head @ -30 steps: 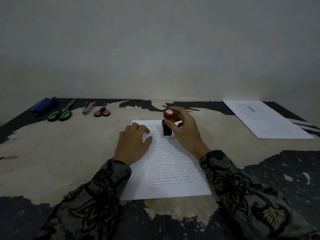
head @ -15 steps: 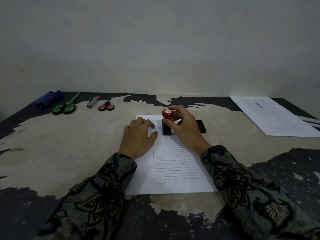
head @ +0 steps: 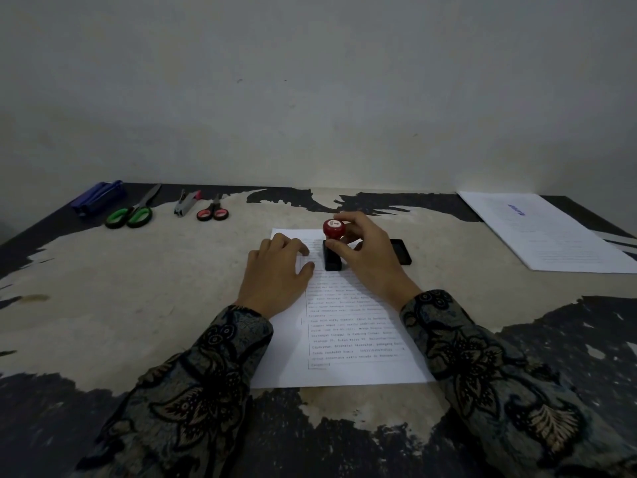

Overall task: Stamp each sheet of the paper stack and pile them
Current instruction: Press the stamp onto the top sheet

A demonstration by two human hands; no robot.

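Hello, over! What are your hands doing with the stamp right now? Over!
Right hand grips stamp, base down on sheet. Left hand flat, pinning sheet. Ink pad behind right hand, nothing blocking.

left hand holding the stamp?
No, the right hand grips the red-knobbed stamp; the left hand rests flat on the sheet.

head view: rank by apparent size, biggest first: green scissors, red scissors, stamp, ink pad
1. green scissors
2. stamp, partly hidden by the right hand
3. red scissors
The ink pad is partly hidden behind the right hand, so it can't be ranked. The stamp sits nearer the camera, which inflates it.
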